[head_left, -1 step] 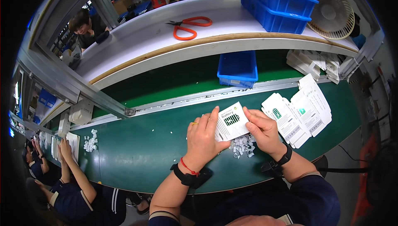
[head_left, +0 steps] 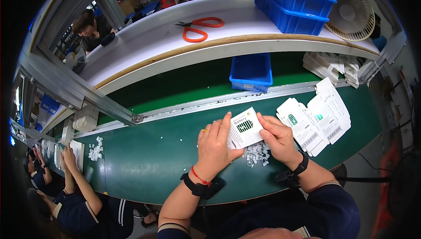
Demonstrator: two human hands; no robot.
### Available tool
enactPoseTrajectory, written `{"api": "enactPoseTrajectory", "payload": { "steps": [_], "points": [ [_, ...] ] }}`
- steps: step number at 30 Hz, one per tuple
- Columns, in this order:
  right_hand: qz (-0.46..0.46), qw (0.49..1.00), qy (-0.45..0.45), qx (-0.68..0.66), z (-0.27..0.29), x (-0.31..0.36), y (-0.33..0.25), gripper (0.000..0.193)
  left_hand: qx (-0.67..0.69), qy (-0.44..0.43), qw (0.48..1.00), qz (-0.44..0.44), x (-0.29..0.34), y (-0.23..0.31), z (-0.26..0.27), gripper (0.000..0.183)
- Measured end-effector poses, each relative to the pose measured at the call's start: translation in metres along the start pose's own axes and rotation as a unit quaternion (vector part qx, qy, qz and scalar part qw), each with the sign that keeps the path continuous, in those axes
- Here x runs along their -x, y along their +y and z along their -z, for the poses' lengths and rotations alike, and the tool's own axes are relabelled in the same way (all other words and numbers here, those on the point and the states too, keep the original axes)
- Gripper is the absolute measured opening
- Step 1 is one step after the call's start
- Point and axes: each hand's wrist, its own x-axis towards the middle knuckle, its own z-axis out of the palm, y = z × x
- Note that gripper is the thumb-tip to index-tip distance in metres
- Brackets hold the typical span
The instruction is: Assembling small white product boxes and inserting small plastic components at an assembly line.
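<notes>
Between my hands is a small white carton with a dark green printed emblem [head_left: 244, 127], tilted toward me above the green bench. My left hand [head_left: 215, 144] grips its left edge, thumb along the bottom and fingers at the side. On the carton's upper right edge, the thumb and fingers of my right hand [head_left: 278, 138] pinch it. Beneath the carton lies a heap of small white plastic pieces [head_left: 257, 155], partly hidden by it and my hands. Just right of my right hand, flat unfolded cartons [head_left: 326, 118] overlap on the bench.
A blue bin [head_left: 251, 74] stands behind the metal rail [head_left: 193, 104]. The raised shelf holds orange-handled scissors [head_left: 197, 28], stacked blue bins [head_left: 291, 13] and a fan [head_left: 349, 13]. More folded cartons [head_left: 324, 67] lie at the back right. At left, a co-worker [head_left: 83, 199] handles cartons near another white heap [head_left: 95, 149].
</notes>
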Motion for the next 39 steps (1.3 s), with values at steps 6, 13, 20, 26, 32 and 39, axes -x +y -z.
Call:
{"api": "enactPoseTrajectory", "payload": {
  "steps": [6, 13, 20, 26, 32, 39],
  "points": [
    [0.0, 0.996, 0.014, -0.085, -0.017, 0.009, 0.009, 0.056, 0.01, 0.017, 1.0, 0.018, 0.001, 0.002, -0.003, 0.092],
    [0.01, 0.992, 0.077, 0.097, 0.009, -0.008, 0.007, 0.059, -0.044, -0.003, 0.995, 0.089, -0.007, -0.01, 0.009, 0.086],
    [-0.21, 0.798, 0.023, 0.564, 0.094, -0.012, 0.008, 0.062, -0.207, -0.132, 0.887, 0.391, -0.007, -0.069, 0.046, 0.086],
    [-0.262, 0.773, -0.019, 0.577, 0.086, -0.012, 0.006, 0.089, -0.183, 0.029, 0.975, 0.122, -0.005, -0.069, 0.027, 0.05],
    [-0.264, 0.784, -0.003, 0.561, 0.084, -0.018, 0.006, 0.095, 0.072, -0.097, 0.992, 0.034, 0.0, -0.042, -0.007, 0.026],
    [-0.213, 0.814, 0.042, 0.539, 0.093, -0.008, 0.015, 0.084, 0.085, -0.097, 0.984, 0.125, 0.009, -0.04, -0.011, 0.014]
  ]
}}
